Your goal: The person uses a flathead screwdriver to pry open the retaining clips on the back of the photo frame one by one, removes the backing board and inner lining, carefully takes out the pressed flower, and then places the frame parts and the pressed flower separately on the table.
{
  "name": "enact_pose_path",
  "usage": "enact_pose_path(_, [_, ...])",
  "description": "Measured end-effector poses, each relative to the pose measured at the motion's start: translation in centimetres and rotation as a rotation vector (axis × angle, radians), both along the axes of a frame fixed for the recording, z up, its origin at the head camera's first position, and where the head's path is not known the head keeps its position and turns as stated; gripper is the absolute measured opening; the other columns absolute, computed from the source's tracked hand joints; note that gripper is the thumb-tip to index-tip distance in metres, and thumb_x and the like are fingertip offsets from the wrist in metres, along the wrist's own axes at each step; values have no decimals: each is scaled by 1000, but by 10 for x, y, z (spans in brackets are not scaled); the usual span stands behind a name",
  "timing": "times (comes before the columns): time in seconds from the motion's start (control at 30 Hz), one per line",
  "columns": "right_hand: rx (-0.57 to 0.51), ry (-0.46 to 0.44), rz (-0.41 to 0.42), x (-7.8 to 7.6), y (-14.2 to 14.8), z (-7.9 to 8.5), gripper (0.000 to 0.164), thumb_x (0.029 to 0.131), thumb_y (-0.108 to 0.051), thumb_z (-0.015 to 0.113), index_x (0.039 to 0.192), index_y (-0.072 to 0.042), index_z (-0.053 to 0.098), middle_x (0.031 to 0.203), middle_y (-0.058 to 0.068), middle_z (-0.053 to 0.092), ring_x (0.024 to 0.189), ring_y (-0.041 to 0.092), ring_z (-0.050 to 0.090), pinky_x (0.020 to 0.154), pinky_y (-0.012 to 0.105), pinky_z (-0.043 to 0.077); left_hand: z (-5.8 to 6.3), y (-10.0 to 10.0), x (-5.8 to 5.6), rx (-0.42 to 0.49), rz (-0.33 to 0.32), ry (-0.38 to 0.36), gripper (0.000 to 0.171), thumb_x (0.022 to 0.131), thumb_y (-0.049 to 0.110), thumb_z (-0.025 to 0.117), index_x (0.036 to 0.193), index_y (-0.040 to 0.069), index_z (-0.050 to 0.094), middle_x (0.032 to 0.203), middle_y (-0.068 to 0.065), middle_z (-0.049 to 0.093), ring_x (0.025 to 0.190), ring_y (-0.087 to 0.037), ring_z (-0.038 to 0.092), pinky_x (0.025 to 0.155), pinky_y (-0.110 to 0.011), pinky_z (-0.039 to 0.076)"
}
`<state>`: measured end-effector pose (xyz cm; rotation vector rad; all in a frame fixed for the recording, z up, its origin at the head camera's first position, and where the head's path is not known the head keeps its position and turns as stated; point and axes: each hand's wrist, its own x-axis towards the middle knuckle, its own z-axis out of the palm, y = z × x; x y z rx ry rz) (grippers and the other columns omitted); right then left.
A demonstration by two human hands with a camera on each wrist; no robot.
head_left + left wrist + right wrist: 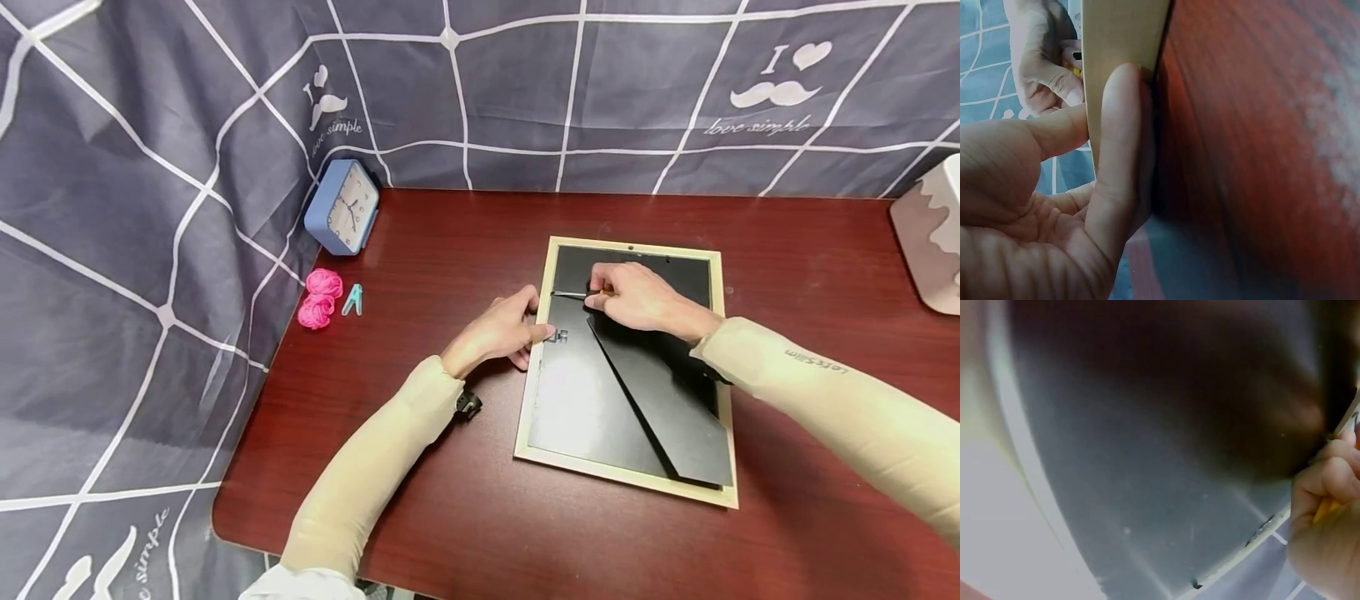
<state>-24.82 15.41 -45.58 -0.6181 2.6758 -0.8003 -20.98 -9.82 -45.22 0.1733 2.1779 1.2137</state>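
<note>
A picture frame [527,421] with a pale wooden rim lies face down, its black backing board [581,400] upward. A black stand flap [678,400] slants across the board, slightly raised. My left hand [497,327] grips the frame's left side, thumb over the rim; in the left wrist view its fingers lie along the wooden edge [1124,37]. My right hand [637,296] holds a screwdriver [572,294], its metal shaft pointing left and its tip at the inner left edge of the rim. In the right wrist view the yellow handle [1324,509] shows inside the curled fingers.
At the left of the reddish-brown table [420,250] stand a blue alarm clock [342,208], pink yarn balls [318,308] and a teal clip [353,300]. A pink and white container [930,237] is at the far right. Grey checked cloth [517,92] hangs behind and left.
</note>
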Motion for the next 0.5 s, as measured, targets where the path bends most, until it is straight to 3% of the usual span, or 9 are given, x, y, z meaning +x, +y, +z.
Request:
enact_pose_path(0.17, [-4,-15,11,6,1,8,13,105,-20,68,101,-8,66,74,4,59,68,21,54,63,33,40,-1,3,-1,-6,0,-9,28,107,18,73,117,7,49,82,-12,69,53,-19,72,58,-39,70])
enact_pose_path(0.5, [-2,-15,-6,6,4,0,13,107,-22,67,105,-9,66,78,4,59,71,20,53,66,33,39,-2,3,-2,7,-11,-8,27,107,17,72,115,7,49,81,-11,70,54,-17,72,59,-39,71])
